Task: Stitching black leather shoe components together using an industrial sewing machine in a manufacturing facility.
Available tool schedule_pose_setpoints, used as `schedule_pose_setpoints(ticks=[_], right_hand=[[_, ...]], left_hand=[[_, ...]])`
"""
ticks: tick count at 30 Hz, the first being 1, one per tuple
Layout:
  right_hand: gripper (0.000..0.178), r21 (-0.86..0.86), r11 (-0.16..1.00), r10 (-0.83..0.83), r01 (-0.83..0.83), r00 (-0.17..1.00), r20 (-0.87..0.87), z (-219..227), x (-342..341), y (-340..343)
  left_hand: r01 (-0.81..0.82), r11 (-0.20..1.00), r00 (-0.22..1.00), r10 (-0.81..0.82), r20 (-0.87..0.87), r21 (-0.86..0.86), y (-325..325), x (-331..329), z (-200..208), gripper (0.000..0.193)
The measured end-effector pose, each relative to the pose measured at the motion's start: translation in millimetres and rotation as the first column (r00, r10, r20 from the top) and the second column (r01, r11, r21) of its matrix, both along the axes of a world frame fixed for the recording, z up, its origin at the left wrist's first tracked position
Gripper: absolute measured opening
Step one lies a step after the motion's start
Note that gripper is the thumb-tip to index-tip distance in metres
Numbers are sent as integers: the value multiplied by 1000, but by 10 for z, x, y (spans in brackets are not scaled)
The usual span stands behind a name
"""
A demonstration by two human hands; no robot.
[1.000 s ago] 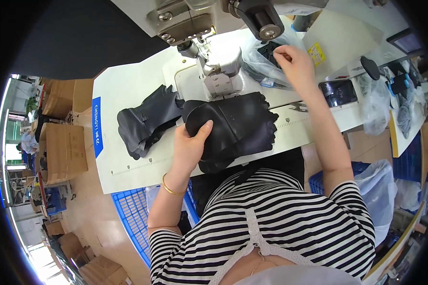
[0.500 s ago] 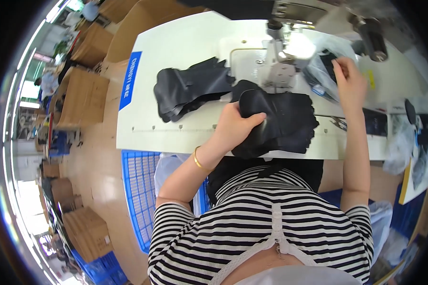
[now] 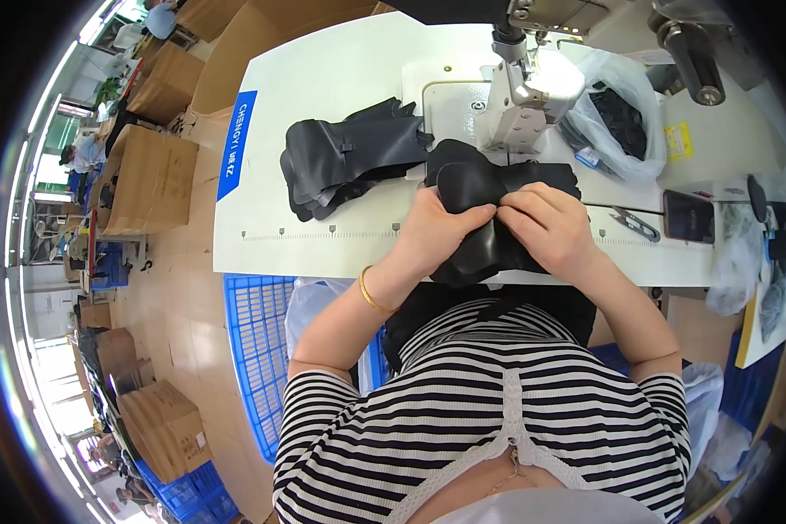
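Observation:
A stack of black leather pieces (image 3: 465,183) lies in front of the sewing machine (image 3: 517,105), at the table's near edge. My left hand (image 3: 435,229) grips the stack's left side, its thumb pressed on the top piece. Opposite it, my right hand (image 3: 550,229) has its fingertips pinched together against the leather, almost touching the left thumb. Whatever those right fingertips hold is hidden. A second stack of black leather pieces (image 3: 354,157) rests on the table to the left, with a small black tab on its top piece.
Right of the machine stands a clear plastic bag (image 3: 651,92) holding small black pieces. Thread snips (image 3: 635,224) and a dark phone (image 3: 688,217) lie at the right of the white table (image 3: 323,253). A blue plastic crate (image 3: 251,349) is below the table's left end.
My right hand has moved from the plastic bag leftward and nearer to me, onto the leather stack beside my left thumb. My left hand keeps its grip.

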State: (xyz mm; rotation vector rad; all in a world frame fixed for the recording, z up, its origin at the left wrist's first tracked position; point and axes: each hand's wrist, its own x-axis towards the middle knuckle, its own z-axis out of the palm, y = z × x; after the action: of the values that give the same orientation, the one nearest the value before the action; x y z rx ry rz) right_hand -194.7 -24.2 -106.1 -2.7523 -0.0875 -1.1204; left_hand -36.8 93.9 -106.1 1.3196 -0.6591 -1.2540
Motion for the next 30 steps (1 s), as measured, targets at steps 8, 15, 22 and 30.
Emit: schedule_pose_setpoints(ticks=[8,15,22,30], right_hand=[[18,925,379,216,-27,975,-60,12,-428,549],[54,580,-702,-58,-413,845,531,-95,-248,706],[24,915,-263,-314,-306,924,219,56,-179,590],[20,972,-46,-277,-229,938,208,17,-237,615]], left_hand=[[-166,966,986,162,-36,-197,26,-53,278,15],[-54,971,969,-5,-246,-234,109,-254,676,24],[-36,995,994,46,102,-94,91,-172,576,23],[-74,985,977,103,187,-157,60,-306,527,31]])
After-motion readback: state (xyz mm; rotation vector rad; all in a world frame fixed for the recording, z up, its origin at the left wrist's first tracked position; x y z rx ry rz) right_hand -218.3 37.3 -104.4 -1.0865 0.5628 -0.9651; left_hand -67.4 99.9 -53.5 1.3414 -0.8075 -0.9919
